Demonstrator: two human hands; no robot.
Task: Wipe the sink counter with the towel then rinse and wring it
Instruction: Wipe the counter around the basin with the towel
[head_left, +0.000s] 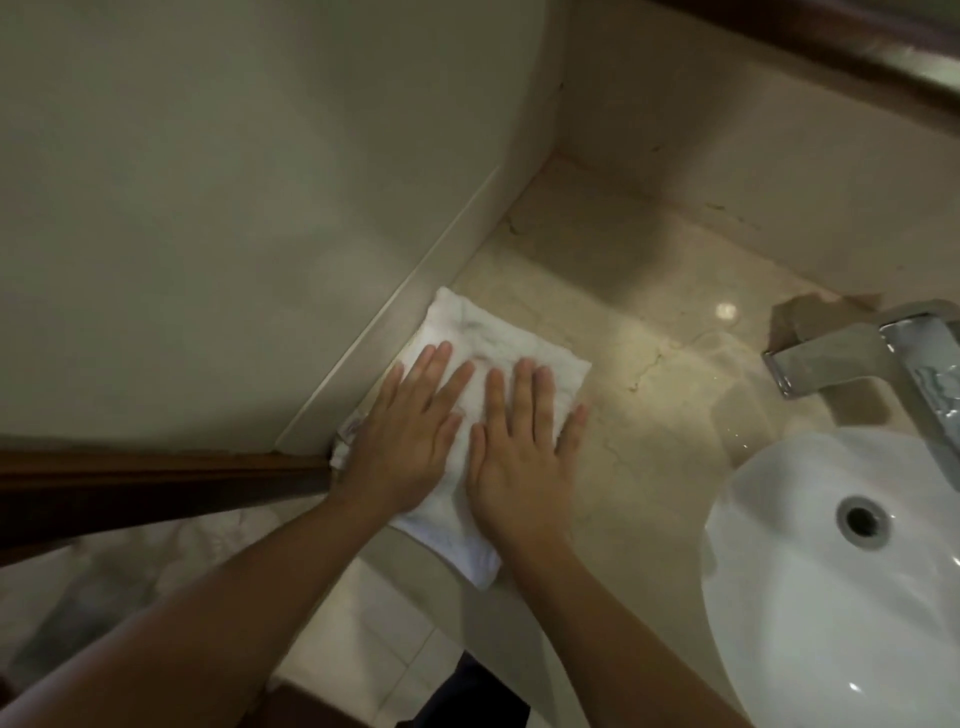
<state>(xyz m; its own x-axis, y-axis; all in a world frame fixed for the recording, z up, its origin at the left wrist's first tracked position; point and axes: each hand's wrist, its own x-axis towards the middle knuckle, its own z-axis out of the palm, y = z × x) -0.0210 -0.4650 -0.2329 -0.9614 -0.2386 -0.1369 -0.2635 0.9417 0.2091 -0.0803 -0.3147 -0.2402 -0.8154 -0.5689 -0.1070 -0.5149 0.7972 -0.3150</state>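
Note:
A white towel (485, 338), folded flat and slightly stained, lies on the beige marble counter (644, 415) against the left wall, its near corner hanging over the counter's front edge. My left hand (405, 436) presses flat on the towel's left side with straight fingers. Beside it, my right hand (519, 447) lies flat on the towel's right side, fingers spread. The white sink basin (810, 597) with its metal drain (860, 519) sits to the right.
A chrome faucet (852, 358) stands behind the basin at the right edge. The beige wall (208, 208) meets the counter along a raised strip on the left. A dark wooden trim (156, 483) runs at left, tiled floor below.

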